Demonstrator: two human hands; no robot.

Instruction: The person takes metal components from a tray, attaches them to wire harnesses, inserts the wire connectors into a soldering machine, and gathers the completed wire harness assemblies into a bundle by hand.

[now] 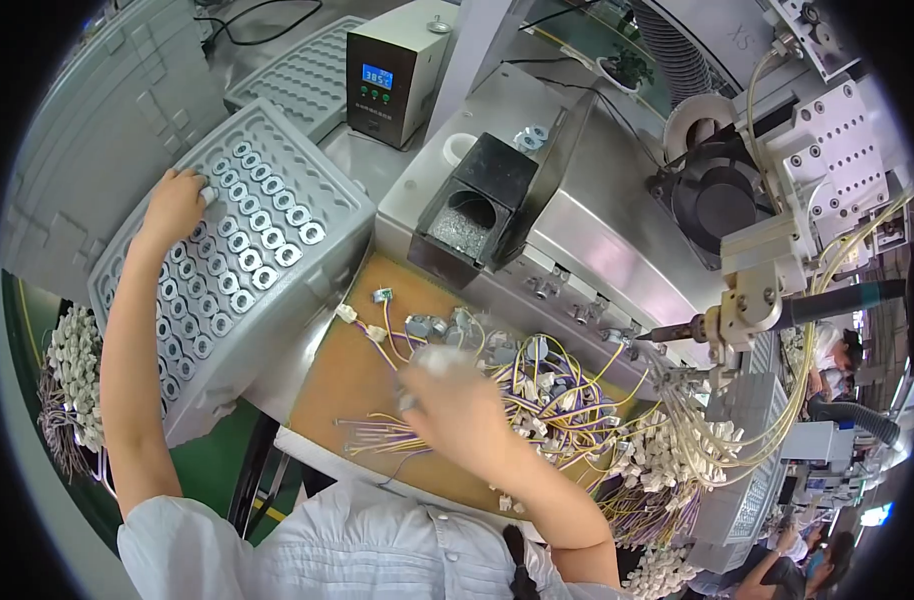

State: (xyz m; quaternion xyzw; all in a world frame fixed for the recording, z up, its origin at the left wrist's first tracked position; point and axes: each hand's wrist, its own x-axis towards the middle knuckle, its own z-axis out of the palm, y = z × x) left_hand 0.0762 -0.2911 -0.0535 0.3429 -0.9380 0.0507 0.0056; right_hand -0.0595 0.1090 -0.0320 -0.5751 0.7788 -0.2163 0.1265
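My left hand (pixel 176 207) reaches over the grey foam tray (pixel 322 180) at the left, its fingers curled on a small round metal part (pixel 209 194) near the tray's far left edge. Rows of similar metal parts (pixel 274 238) sit in the tray's pockets. Smeared by motion, my right hand (pixel 455 400) is above the brown work board (pixel 327 395); whether it holds anything cannot be made out. Beside it lies a tangle of yellow and purple wires (pixel 547 400) with white connectors. A small green circuit board (pixel 382 295) on wires lies at the board's far left.
A soldering iron (pixel 677 330) on a machine arm points in from the right at a row of metal fixtures (pixel 585 310). Behind the board stand a black box (pixel 477 205) and a control unit with a lit display (pixel 392 75). White connector bundles (pixel 667 450) hang at the right.
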